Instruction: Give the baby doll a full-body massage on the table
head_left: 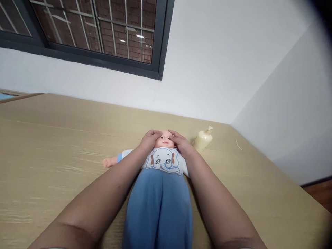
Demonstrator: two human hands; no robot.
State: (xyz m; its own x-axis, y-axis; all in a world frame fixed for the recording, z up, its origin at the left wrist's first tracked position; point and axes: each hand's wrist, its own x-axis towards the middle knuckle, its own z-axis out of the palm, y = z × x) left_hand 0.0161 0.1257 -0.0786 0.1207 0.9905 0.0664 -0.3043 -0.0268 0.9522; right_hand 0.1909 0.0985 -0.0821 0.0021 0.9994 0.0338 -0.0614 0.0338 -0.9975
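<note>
A baby doll (165, 143) lies on its back on a tan tabletop, its head away from me. It wears a white top with an elephant face (164, 161) on the chest and blue trousers (158, 204). My left hand (150, 139) is curved around the left side of the doll's head, fingers at the forehead. On the other side, my right hand (181, 141) cups the head in the same way, fingertips by the brow. The doll's face shows between my hands. One doll arm (110, 161) sticks out to the left; the other is mostly hidden by my right forearm.
A pale yellow pump bottle (203, 139) stands on the table (64, 138), just right of my right hand. A thin pale strand (238, 144) lies farther right. White walls (207, 69) and a dark-framed barred window (103, 31) border the table's far side.
</note>
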